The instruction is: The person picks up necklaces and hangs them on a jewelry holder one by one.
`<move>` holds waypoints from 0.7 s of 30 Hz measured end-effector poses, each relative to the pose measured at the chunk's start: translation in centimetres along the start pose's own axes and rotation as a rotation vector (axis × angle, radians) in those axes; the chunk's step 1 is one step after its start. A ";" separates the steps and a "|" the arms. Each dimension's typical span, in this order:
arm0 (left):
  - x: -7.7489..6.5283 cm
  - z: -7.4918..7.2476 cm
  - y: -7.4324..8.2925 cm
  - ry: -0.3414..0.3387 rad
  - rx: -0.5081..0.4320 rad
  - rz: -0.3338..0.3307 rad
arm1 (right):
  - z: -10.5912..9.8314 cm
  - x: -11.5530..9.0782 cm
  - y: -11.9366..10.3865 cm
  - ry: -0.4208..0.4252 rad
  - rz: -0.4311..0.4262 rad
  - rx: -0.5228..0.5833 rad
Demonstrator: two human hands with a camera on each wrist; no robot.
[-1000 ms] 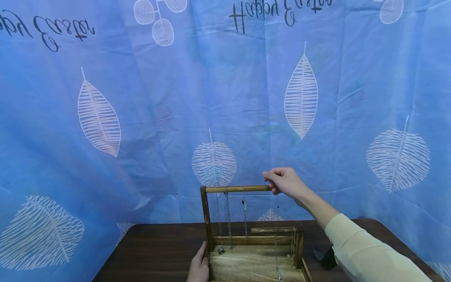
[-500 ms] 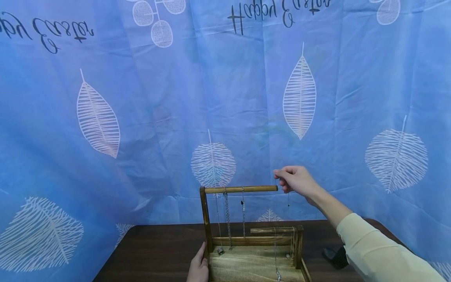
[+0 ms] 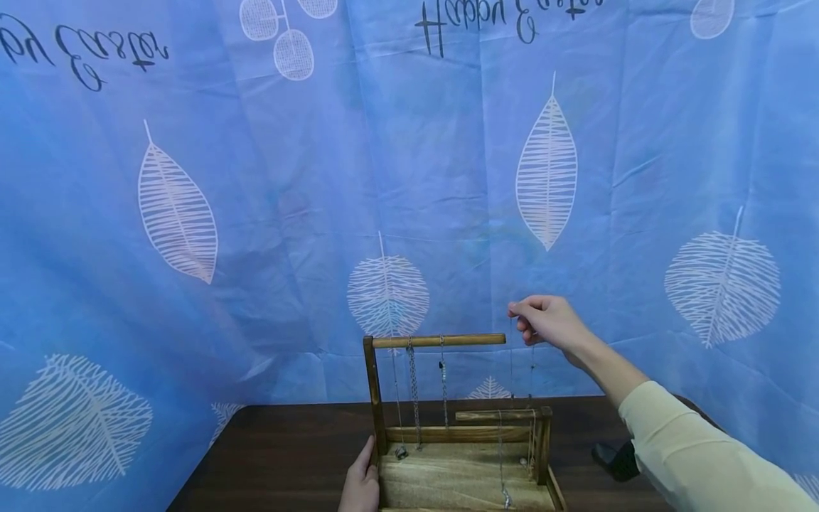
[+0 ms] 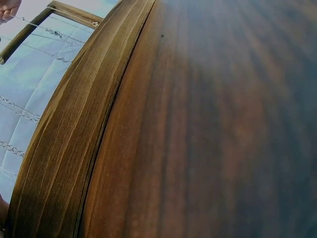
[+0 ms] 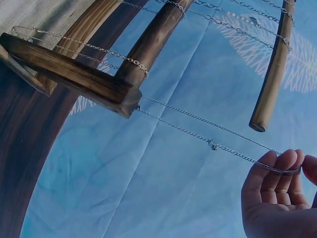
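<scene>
In the head view my right hand (image 3: pixel 547 323) pinches a thin chain necklace (image 5: pixel 188 131) just beyond the free end of the top bar (image 3: pixel 448 340) of a wooden jewelry stand (image 3: pixel 379 398). Two strands of it, with a small bead, hang down toward the lower bar (image 3: pixel 476 416); its bottom is hidden behind the stand in the right wrist view. My left hand (image 3: pixel 360 483) holds the stand's left edge, thumb up beside the post. Several silver chains (image 3: pixel 414 391) hang from the top bar, one ending in a ring-like pendant (image 3: pixel 401 452).
Another chain with a silver pendant (image 3: pixel 507 499) hangs from the lower bar, near a further chain (image 3: pixel 531 444) by its post. A black object (image 3: pixel 619 461) lies on the dark wooden table (image 3: pixel 281 455) to the right. Behind everything hangs a blue leaf-patterned cloth (image 3: pixel 288 213).
My right hand has moved right and slightly up, off the top bar's end, with the necklace still in its fingers. The left hand stays at the stand's edge.
</scene>
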State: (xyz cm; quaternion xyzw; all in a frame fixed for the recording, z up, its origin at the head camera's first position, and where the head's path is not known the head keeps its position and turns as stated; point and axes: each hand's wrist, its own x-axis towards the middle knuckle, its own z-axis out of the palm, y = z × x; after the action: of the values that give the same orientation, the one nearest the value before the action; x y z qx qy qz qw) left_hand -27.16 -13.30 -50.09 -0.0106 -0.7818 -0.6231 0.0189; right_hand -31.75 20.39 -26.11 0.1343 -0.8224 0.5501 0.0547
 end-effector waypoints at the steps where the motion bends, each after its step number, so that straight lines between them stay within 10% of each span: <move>1: 0.0 0.0 0.0 -0.003 -0.001 0.003 | 0.0 0.0 0.0 -0.003 0.000 0.000; 21: 0.0 -0.1 0.1 0.001 0.020 0.004 | 2.9 0.7 -0.4 -0.049 -0.001 0.050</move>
State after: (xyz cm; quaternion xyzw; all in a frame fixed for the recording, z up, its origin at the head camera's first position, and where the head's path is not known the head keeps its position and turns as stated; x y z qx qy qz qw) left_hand -27.13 -13.33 -49.99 -0.0117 -0.7880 -0.6152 0.0207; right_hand -32.19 17.48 -26.68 0.1497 -0.8095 0.5668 0.0314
